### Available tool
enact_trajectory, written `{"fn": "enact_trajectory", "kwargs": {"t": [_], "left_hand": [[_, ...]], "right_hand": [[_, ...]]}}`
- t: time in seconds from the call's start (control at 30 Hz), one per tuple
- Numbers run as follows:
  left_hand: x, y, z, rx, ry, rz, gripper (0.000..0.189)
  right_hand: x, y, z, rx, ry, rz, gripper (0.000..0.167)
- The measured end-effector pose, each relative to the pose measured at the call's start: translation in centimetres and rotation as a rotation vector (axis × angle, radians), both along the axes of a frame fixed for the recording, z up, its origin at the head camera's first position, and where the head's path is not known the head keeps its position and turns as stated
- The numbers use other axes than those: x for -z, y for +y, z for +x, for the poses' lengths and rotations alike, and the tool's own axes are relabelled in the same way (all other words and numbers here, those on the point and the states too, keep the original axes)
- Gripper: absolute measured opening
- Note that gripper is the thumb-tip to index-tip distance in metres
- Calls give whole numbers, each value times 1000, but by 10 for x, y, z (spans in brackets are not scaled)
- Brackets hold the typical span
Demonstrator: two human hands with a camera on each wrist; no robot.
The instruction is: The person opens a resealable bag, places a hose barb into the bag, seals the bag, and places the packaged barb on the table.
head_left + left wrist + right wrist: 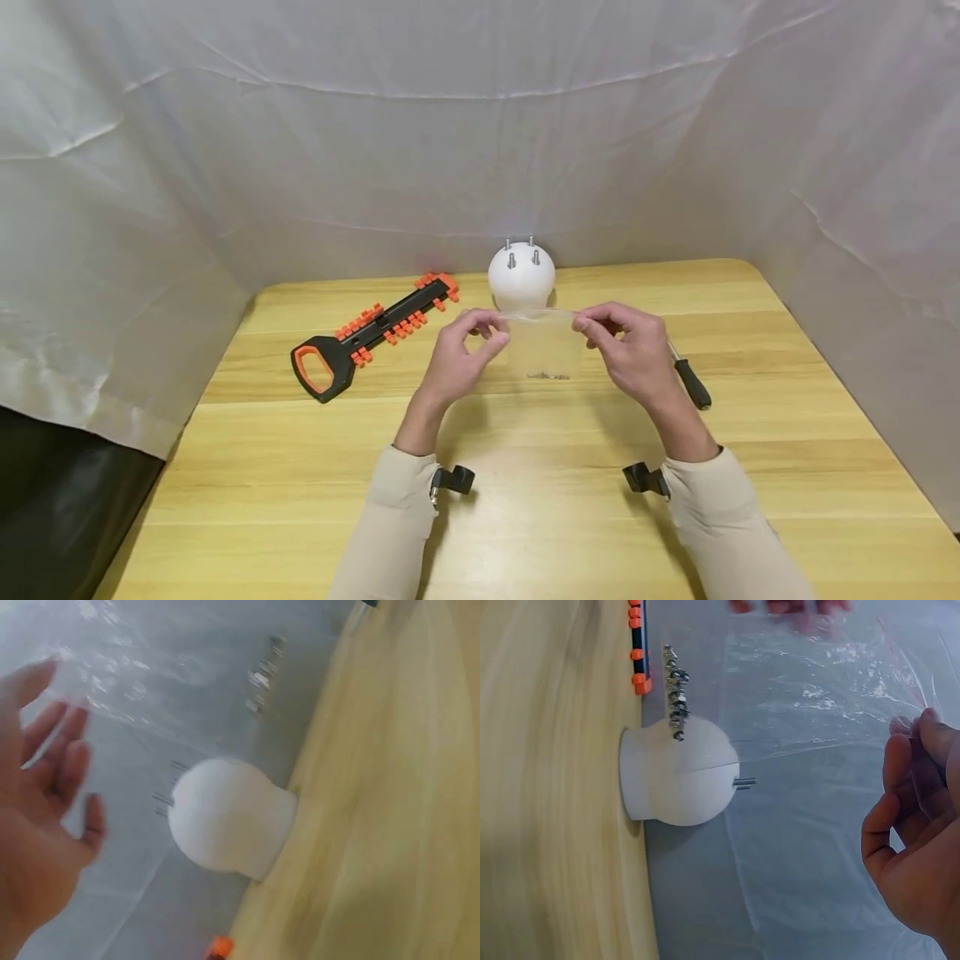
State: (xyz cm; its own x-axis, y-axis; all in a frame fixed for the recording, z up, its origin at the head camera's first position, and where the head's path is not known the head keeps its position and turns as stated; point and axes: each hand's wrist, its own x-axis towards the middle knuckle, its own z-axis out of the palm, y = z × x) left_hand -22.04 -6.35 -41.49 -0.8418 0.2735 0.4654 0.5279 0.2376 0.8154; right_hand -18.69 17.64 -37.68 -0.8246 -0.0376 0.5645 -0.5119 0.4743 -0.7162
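Observation:
A clear plastic bag (545, 348) hangs upright between my two hands over the table. My left hand (463, 357) pinches its upper left corner between thumb and fingertips. At the opposite upper corner, my right hand (636, 352) pinches the film in the same way. Several small metal screws (676, 694) lie gathered in a row along the bottom of the bag. Just behind the bag stands a white rounded object (519, 279), with several metal pins sticking up from its top.
To the left lies a black tool holder (390, 323) with orange clips and a loop handle. A screwdriver (693, 385) with a black handle rests beside my right wrist, partly hidden by the hand. Grey cloth (480, 150) hangs around the wooden table (547, 517).

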Motion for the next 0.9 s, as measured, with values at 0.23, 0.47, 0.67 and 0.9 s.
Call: {"fn": "enact_trajectory", "kwargs": {"t": [0.23,0.47,0.67,0.9], "left_hand": [[-7,4,2,-125,212,74,7],[-7,4,2,-77,259,10,6],[-7,4,1,-77,297,-45,8],[-5,3,1,-43,306,-72,5]], "right_hand": [[9,-2,-2,-19,-13,9,5],[16,-7,-6,-46,-9,-11,5],[18,-9,-6,-54,-2,-17,5],[19,-12,-5,-67,-16,-27,6]]}}
